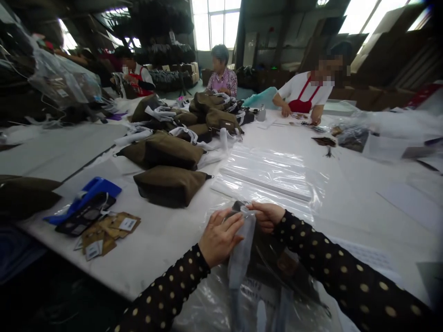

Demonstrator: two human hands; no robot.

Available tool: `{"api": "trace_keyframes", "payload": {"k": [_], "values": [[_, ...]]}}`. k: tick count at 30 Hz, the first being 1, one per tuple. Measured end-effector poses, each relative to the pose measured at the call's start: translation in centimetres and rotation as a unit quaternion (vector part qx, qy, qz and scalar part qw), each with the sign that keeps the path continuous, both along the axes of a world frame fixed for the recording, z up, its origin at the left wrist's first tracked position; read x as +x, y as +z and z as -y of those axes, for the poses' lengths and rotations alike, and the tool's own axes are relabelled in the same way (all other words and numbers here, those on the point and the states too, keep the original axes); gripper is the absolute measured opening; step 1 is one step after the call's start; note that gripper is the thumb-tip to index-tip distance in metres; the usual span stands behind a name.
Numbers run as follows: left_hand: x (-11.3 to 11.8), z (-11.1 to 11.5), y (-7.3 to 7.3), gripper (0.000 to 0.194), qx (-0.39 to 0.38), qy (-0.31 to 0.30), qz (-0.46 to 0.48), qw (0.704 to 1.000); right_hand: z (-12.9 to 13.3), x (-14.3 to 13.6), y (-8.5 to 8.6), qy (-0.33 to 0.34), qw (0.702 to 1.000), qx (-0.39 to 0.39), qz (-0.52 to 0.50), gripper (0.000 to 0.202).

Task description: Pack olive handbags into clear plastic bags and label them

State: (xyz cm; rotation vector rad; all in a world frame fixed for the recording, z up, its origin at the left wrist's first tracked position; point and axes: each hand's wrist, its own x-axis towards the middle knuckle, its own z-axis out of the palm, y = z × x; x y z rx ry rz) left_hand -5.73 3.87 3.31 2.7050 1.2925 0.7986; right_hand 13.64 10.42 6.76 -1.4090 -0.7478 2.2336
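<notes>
In front of me lies a dark olive bag point(277, 258), partly covered by clear plastic point(204, 295) with print on it. A strap in whitish translucent wrapping point(240, 258) runs down over the bag. My left hand point(221, 235) is closed on the upper part of this wrapped strap, its fingers lying across it. With thumb and forefinger, my right hand point(268, 215) pinches the strap's top end, just right of the left fingertips. The palm sides of both hands are hidden. Beyond them rests a stack of clear plastic bags point(266, 173).
Several olive bags point(169, 186) are piled ahead on the white table point(166, 240). Left are brown tags point(107, 233), a black case-like item point(85, 214) and a blue tool point(92, 191). Three people work across the table; one wears a red apron point(300, 103). Crumpled plastic point(353, 131) lies right.
</notes>
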Motion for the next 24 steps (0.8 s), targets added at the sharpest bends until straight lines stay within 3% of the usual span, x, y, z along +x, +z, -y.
{"api": "trace_keyframes", "payload": {"k": [5,12,18,24], "values": [[-0.6,-1.5,-1.0,0.036,-0.021,-0.015,0.052,0.998,-1.4,-0.7,-0.2,-0.009,0.999,-0.026,0.034,0.024],[0.1,-1.8,-2.9,0.054,-0.107,-0.055,0.090,0.989,-2.8,-3.2,0.8,-0.004,0.999,0.020,0.037,0.019],[0.3,-2.3,-3.6,0.065,-0.083,-0.089,0.044,0.992,-2.3,-2.5,-0.9,0.023,0.990,0.023,0.138,0.020],[0.7,-2.1,-4.4,0.066,-0.044,-0.081,0.045,0.995,-2.3,-1.9,-2.0,0.040,0.980,0.033,0.192,0.028]]}}
